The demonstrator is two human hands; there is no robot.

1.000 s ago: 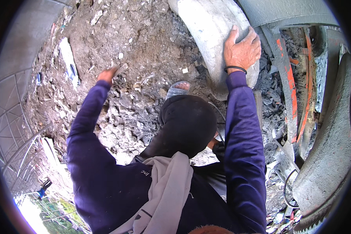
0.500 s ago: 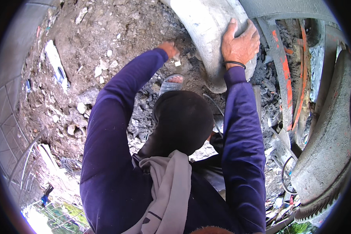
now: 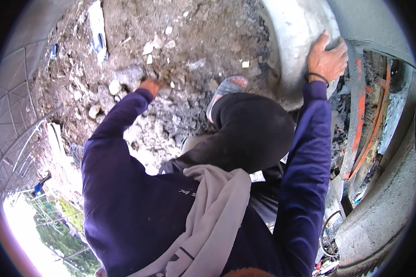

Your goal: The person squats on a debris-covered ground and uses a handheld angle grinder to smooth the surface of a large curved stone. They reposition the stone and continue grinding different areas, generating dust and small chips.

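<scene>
My right hand (image 3: 327, 62) rests with curled fingers gripping the upper right side of a large, pale, curved concrete piece (image 3: 292, 41). A black band circles that wrist. My left hand (image 3: 151, 87) is down at the broken rubble (image 3: 159, 117) and dirt, left of my sandalled foot (image 3: 231, 85); its fingers are blurred and whether they hold anything is unclear. My bent knee (image 3: 259, 129) in black cloth lies between my arms, below the concrete piece.
Grey metal pieces with orange paint (image 3: 358, 120) and a curved concrete body (image 3: 374, 217) stand close on my right. A long white scrap (image 3: 97, 25) lies on the dirt. Wire mesh bars (image 3: 18, 120) line the left, with greenery (image 3: 55, 235) at lower left.
My left hand moved right and up toward the concrete piece, then back down to the rubble. My right hand stays on the piece, which appears farther right in view as the camera has shifted.
</scene>
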